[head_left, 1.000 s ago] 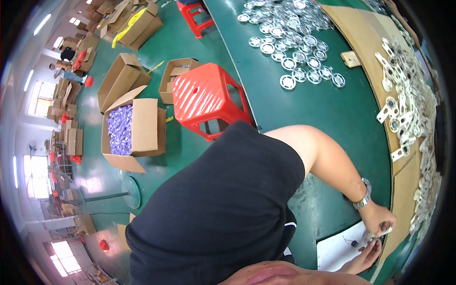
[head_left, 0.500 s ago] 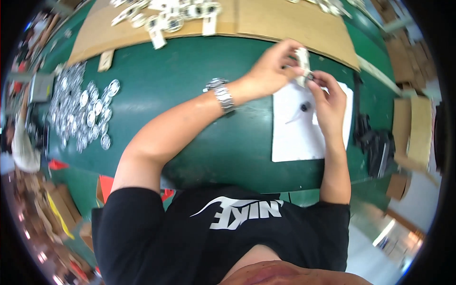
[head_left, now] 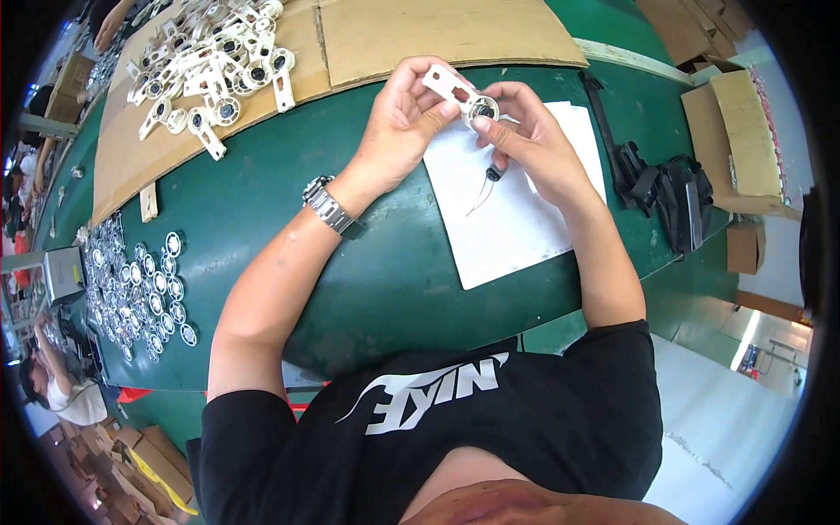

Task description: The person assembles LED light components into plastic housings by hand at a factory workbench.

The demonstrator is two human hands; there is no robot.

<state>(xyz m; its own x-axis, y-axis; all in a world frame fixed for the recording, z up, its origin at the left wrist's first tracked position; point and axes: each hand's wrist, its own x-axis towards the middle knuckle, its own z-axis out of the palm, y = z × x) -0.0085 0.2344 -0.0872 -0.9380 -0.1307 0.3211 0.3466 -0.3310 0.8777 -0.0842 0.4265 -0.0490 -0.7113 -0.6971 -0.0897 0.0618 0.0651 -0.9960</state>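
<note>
Both hands were clamped on one white bracket point(head_left: 459, 94), left hand point(head_left: 398, 127) pinching its flat end and right hand point(head_left: 534, 144) its round bearing end, just above the paper point(head_left: 525, 219), while beyond the fingers many finished-looking brackets point(head_left: 214, 66) lay piled on cardboard point(head_left: 420, 35).

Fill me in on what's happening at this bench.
A person holds a white plastic bracket with a round metal insert between the left hand and right hand, above a white sheet of paper on the green table. More brackets are heaped on cardboard; round metal rings lie spread to the left.
</note>
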